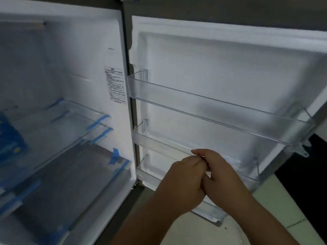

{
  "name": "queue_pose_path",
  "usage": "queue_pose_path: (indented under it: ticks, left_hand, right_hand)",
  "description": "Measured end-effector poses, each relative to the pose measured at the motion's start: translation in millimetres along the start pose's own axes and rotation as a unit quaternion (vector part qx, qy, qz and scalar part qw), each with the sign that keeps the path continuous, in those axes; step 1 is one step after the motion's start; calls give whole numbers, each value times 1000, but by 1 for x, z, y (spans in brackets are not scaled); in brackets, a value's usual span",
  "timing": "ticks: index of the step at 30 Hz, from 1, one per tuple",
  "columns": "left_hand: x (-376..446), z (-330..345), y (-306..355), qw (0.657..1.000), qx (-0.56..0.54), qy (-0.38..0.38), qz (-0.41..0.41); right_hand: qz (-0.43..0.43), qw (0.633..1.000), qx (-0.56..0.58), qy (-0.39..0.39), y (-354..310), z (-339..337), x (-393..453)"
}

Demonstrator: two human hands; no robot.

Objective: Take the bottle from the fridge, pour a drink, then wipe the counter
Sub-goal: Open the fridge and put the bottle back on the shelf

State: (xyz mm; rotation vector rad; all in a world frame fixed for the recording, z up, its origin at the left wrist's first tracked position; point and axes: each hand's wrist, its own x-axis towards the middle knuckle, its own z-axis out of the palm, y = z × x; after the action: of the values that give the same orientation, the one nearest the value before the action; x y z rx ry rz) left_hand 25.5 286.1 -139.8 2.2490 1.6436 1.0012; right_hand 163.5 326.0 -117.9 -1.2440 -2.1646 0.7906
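The fridge (74, 50) is standing wide open, and its door (230, 68) is swinging out to the right. Both hands are meeting in front of the door, low down and near the middle of the view. The left hand (184, 181) is curling its fingers, and the right hand (221, 175) is lying against it, so the two are touching. The fingers are bending in, but I cannot tell if they are pinching something small or holding nothing at all. Clear door racks (221, 114) are running across the inside of the door, one above the other, and the hands are covering part of the lower ones. Inside the fridge, glass shelves (58, 124) with strips of blue tape (115, 154) are showing. A blue pack (10, 137) is sitting on a shelf at the far left edge. No bottle is showing anywhere that I can see. A white label (115, 84) with tiny writing is sticking to the inner wall.
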Motion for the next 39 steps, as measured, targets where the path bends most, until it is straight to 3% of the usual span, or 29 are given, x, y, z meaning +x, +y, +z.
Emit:
queue_pose_path:
  ticks: [6,11,14,23,30,35,39]
  left_hand:
    - [9,54,69,999,43,9,0]
    - [8,89,108,982,126,-72,-117]
    - [7,95,116,972,155,-72,-160]
    - [-3,83,121,962,215,-36,-164]
    - [-45,71,116,967,149,11,-206]
    - [-85,42,109,961,128,43,-240]
    - [-124,24,102,953,90,77,-280]
  right_hand:
    - [-29,998,-38,52,49,-63,-54]
    - [-23,995,-75,55,79,-105,-87]
    - [-5,996,-86,37,87,-119,-103]
    - [73,993,23,91,80,-147,-116]
    - [14,989,71,130,52,-148,-116]
    - [-59,972,72,216,29,-138,-120]
    - [-66,977,103,174,6,-130,-124]
